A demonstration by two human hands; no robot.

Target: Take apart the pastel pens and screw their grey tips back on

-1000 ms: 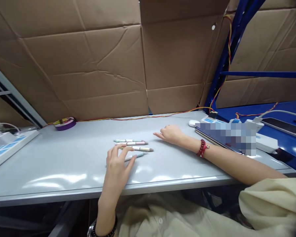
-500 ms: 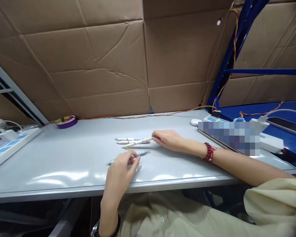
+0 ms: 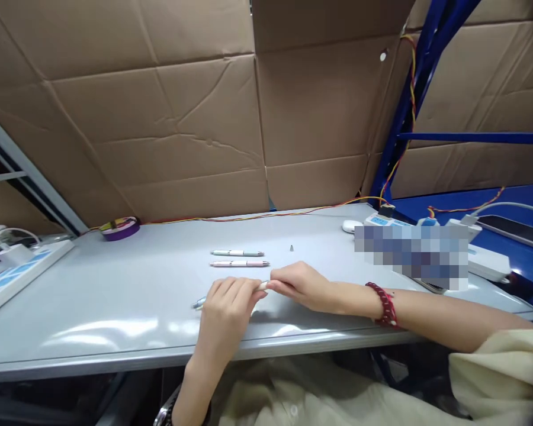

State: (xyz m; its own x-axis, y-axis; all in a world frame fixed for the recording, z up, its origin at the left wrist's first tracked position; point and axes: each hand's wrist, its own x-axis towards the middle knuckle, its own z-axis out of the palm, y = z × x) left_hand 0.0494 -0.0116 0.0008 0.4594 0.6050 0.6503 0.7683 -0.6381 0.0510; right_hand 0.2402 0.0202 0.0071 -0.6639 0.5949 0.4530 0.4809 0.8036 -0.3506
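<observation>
A white pen [image 3: 263,286] is held just above the table, near its front edge, between both hands. My left hand [image 3: 227,305] is closed around it and hides most of its length. My right hand [image 3: 302,287] pinches the pen's right end between thumb and fingers. A light blue pen [image 3: 198,304] pokes out from behind the left hand, its other part covered. Beyond the hands lie a green-and-white pen [image 3: 237,253] and a pink-and-white pen [image 3: 240,264], roughly parallel. A small grey cone-shaped piece [image 3: 292,248] stands on the table behind my right hand.
A purple tape roll [image 3: 121,229] sits at the back left, and a power strip [image 3: 24,278] lies at the left edge. To the right are a white mouse-shaped object [image 3: 352,226] and a blurred patch. Cardboard [image 3: 195,118] walls the back; a thin twisted wire runs along it.
My right hand has moved nearer with the white pen, away from the two other pens. My left hand has closed on that pen. The small cone-shaped piece now shows on the table.
</observation>
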